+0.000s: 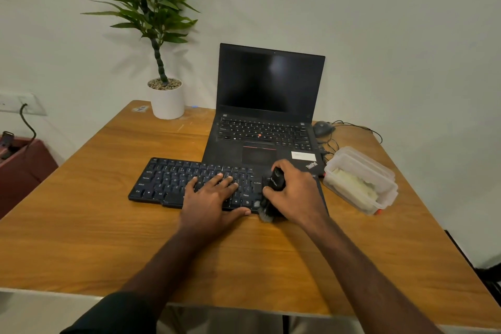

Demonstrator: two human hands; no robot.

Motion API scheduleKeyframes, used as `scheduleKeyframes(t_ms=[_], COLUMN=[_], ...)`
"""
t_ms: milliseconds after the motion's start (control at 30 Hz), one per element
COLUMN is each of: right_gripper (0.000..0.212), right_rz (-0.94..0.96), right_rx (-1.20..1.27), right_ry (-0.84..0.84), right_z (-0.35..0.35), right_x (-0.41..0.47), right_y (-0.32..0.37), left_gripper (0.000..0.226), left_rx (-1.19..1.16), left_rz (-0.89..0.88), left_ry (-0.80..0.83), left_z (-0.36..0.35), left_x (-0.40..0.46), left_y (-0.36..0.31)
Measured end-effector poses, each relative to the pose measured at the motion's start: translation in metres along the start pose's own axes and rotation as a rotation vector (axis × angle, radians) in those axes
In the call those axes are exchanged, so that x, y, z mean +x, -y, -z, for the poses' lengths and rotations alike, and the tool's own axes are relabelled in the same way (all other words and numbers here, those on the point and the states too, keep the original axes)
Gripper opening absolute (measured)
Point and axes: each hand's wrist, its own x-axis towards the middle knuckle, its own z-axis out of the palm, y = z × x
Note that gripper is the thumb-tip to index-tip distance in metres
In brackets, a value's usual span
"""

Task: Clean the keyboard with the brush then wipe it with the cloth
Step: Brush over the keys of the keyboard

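Presently, head view, looking down over a wooden bench [108, 225]. Black keyboard [173, 179] lies flat near the middle, its long side running left to right, its right end overlapping the front edge of an open laptop [271, 106] behind it.

Left hand [211, 198]: fingers straight and spread, lying flat on the keys at the keyboard's right-centre; thumb stretched out along the near edge. Holds nothing.

Right hand [295, 192]: fingers curled round a black brush [273, 190], gripping its body from the right. Bristle end points down and toward the near edge of the keyboard at its right end; bristles look blurred, contact with the keys or bench cannot be told for sure.

Laptop screen dark, lid upright, red dot in the middle of its keys.

Right of the laptop: a clear plastic tub [360, 179] with clip sides, pale crumpled stuff inside, possibly the cloth, cannot tell. Tub stands just beside the laptop's right front corner, apart from the right hand.

Behind the tub: dark mouse [322, 127] with trailing cables.

Far left corner of bench: white pot [168, 103] with a green leafy plant, pebbles on top.

Wall socket [16, 103] at left with a black lead plugged in.
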Motion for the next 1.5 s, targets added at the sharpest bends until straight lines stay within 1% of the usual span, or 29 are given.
scheduleKeyframes(t_ms=[100, 133, 200, 267, 300, 367, 467, 567, 667, 767, 867, 1000, 1133, 1233, 1300, 1367, 1433, 1500], right_gripper=[0.035, 0.036, 0.037, 0.037, 0.037, 0.04, 0.046, 0.05, 0.046, 0.04, 0.04, 0.039, 0.039, 0.035, 0.034, 0.038, 0.042, 0.044], right_rz=[-0.058, -0.091, -0.137, -0.135, -0.127, -0.108, -0.064, -0.025, -0.016, -0.062, -0.053, -0.022, -0.041, -0.071, -0.107, -0.112, -0.082, -0.03], right_rx=[0.016, 0.06, 0.193, 0.235, 0.236, 0.22, 0.151, 0.052, -0.056, -0.057, -0.058, -0.074, -0.085, -0.029, 0.043, 0.088, 0.102, 0.058], right_ry=[0.058, 0.038, -0.107, -0.274, -0.323, -0.356, -0.326, -0.265, -0.238, -0.213, -0.133, -0.084, -0.025, 0.024, -0.006, -0.12, -0.191, -0.202], right_z=[0.013, 0.019, 0.03, 0.04, 0.042, 0.041, 0.029, 0.019, 0.019, 0.025, 0.027, 0.027, 0.031, 0.038, 0.043, 0.043, 0.036, 0.023], right_x=[0.002, 0.004, 0.009, 0.015, 0.018, 0.026, 0.038, 0.043, 0.04, 0.036, 0.028, 0.018, 0.008, 0.008, 0.011, 0.014, 0.013, 0.009], right_y=[-0.012, -0.018, -0.027, -0.031, -0.031, -0.03, -0.028, -0.026, -0.031, -0.037, -0.036, -0.031, -0.032, -0.036, -0.039, -0.04, -0.036, -0.031], left_gripper=[0.085, 0.086, 0.089, 0.088, 0.088, 0.087, 0.09, 0.104, 0.109, 0.11, 0.114, 0.115, 0.106, 0.102, 0.105, 0.106, 0.108, 0.109], left_rx=[0.007, 0.011, 0.014, 0.002, 0.001, 0.004, 0.003, 0.004, 0.013, 0.018, 0.012, 0.011, 0.043, 0.05, 0.045, 0.035, 0.031, 0.015], left_rz=[0.004, 0.005, 0.009, 0.012, 0.01, 0.007, 0.009, 0.009, 0.016, 0.016, 0.008, 0.007, 0.011, 0.013, 0.004, 0.002, -0.001, -0.007], left_ry=[0.018, 0.024, 0.031, 0.037, 0.04, 0.045, 0.044, 0.031, 0.047, 0.048, 0.039, 0.031, 0.049, 0.043, 0.028, 0.019, 0.015, 0.002], left_z=[0.002, 0.002, 0.003, 0.003, 0.003, 0.004, 0.002, 0.002, 0.003, 0.004, 0.002, 0.002, 0.002, 0.001, 0.0, -0.001, -0.001, 0.0], left_x=[-0.001, -0.001, -0.001, 0.0, 0.0, -0.001, -0.001, -0.001, 0.001, 0.001, 0.001, 0.001, 0.001, 0.0, 0.0, 0.0, 0.0, -0.001], left_y=[0.0, 0.0, 0.0, -0.001, -0.001, 0.0, 0.001, -0.001, -0.001, -0.001, 0.0, 0.0, -0.001, -0.001, 0.0, 0.001, 0.001, 0.001])
